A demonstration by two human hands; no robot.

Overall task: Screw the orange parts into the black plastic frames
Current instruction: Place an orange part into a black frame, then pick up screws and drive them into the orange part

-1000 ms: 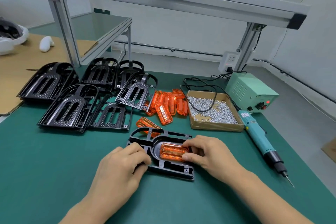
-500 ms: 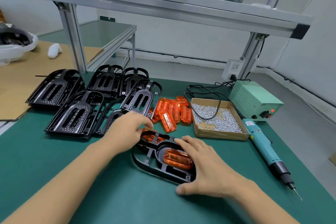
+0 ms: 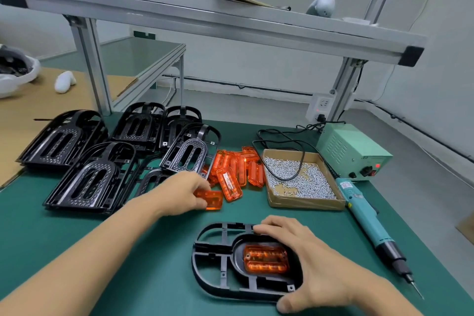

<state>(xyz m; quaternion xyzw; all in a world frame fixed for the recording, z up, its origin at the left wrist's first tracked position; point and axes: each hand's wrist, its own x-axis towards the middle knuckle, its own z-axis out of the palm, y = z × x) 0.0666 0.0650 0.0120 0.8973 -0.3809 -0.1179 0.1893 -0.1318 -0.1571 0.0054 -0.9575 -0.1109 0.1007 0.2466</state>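
Observation:
A black plastic frame [image 3: 218, 264] lies flat on the green mat near me, with one orange part [image 3: 265, 258] seated in its recess. My right hand [image 3: 313, 264] grips the frame's right end, fingers over the far rim and thumb under the near rim. My left hand [image 3: 183, 191] reaches forward and pinches a loose orange part [image 3: 211, 199] lifted just off the mat. Behind it lies a pile of orange parts [image 3: 238, 170].
Several black frames [image 3: 89, 161] are stacked at the left back. A cardboard tray of screws [image 3: 300, 179] sits to the right, a cable draped into it. An electric screwdriver [image 3: 372, 228] lies at the right, beside its green power box [image 3: 351, 151]. Aluminium shelf posts stand behind.
My left hand left the frame, reached forward and took an orange part. My right hand shifted from the seated orange part to gripping the frame's right end; the frame slid nearer me.

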